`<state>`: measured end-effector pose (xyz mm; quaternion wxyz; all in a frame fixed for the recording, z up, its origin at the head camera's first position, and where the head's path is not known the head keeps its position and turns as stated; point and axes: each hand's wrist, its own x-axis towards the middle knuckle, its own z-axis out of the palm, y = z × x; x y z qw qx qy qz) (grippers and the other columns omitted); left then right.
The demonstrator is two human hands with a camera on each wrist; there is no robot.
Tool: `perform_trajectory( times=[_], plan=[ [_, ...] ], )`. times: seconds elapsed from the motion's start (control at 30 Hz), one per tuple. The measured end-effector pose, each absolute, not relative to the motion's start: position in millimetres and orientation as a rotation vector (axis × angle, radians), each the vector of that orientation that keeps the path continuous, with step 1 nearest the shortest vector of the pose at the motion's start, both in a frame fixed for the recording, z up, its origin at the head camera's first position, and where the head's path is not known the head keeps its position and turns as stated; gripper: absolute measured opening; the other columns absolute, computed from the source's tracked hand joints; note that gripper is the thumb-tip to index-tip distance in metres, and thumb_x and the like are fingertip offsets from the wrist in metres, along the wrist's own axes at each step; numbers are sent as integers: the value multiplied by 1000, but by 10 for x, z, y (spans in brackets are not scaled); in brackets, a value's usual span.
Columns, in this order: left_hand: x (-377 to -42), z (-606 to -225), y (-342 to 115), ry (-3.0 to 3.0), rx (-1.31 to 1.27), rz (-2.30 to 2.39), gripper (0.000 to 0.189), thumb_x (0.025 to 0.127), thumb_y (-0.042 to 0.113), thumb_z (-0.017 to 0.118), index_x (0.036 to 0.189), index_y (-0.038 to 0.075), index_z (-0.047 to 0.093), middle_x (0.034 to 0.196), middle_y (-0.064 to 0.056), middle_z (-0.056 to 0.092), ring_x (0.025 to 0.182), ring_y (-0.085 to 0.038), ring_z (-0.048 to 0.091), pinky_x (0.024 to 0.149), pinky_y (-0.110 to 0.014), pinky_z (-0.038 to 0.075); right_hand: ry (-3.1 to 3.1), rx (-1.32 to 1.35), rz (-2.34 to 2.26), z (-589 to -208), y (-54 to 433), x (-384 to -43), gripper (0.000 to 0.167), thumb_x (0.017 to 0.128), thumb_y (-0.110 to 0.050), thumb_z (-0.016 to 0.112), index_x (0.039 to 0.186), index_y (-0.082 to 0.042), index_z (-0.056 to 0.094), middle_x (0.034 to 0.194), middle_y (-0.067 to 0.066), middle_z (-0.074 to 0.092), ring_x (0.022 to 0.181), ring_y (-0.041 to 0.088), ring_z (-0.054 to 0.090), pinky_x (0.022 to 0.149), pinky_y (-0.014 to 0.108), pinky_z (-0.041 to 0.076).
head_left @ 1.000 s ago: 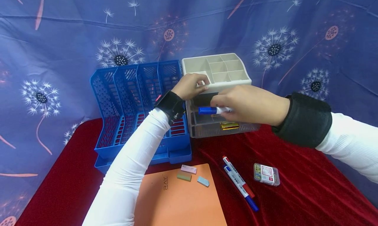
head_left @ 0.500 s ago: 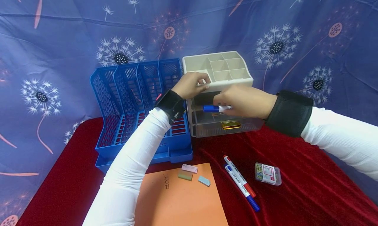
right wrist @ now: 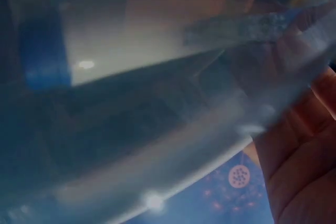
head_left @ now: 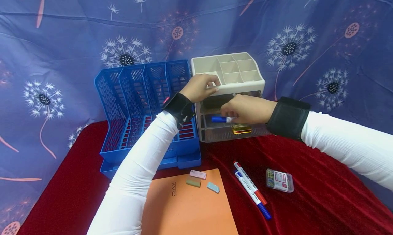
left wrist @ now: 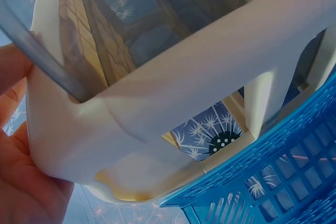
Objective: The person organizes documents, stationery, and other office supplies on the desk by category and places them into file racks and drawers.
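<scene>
A white desktop drawer organizer (head_left: 242,87) stands at the back, its upper smoky clear drawer pulled out. My left hand (head_left: 201,87) grips the organizer's front rim at the top left corner; the left wrist view shows those fingers (left wrist: 21,156) against the white frame. My right hand (head_left: 250,108) pinches a whiteboard marker (head_left: 218,119) with a blue end, lying sideways at the drawer. Through the clear plastic in the right wrist view, the marker's white barrel (right wrist: 115,45) shows, blurred. The right fingertips are partly hidden.
Left of the organizer stands a blue file rack (head_left: 147,126). In front lie an orange board (head_left: 190,211) with several small erasers (head_left: 198,174), two markers (head_left: 250,185) and a small clear box (head_left: 279,180) on the red cloth (head_left: 307,207).
My right hand has moved down with the marker, lowering it toward the open drawer. The left hand keeps its grip on the rim; the head view has shifted slightly.
</scene>
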<state>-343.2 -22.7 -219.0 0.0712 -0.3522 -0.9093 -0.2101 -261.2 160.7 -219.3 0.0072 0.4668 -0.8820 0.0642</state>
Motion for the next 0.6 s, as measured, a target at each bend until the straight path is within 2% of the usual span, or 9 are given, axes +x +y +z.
perform_trajectory(
  times=[0.6],
  plan=[
    [-3439, -2202, -226, -2696, -1079, -617, 18, 92, 22, 61, 105, 10, 67, 97, -9, 69, 91, -20, 62, 83, -34, 45, -2901, 1509, 352, -2274, 1616, -2740, 25, 72, 11, 66, 92, -4, 68, 79, 3, 67, 74, 16, 63, 69, 34, 51]
  ],
)
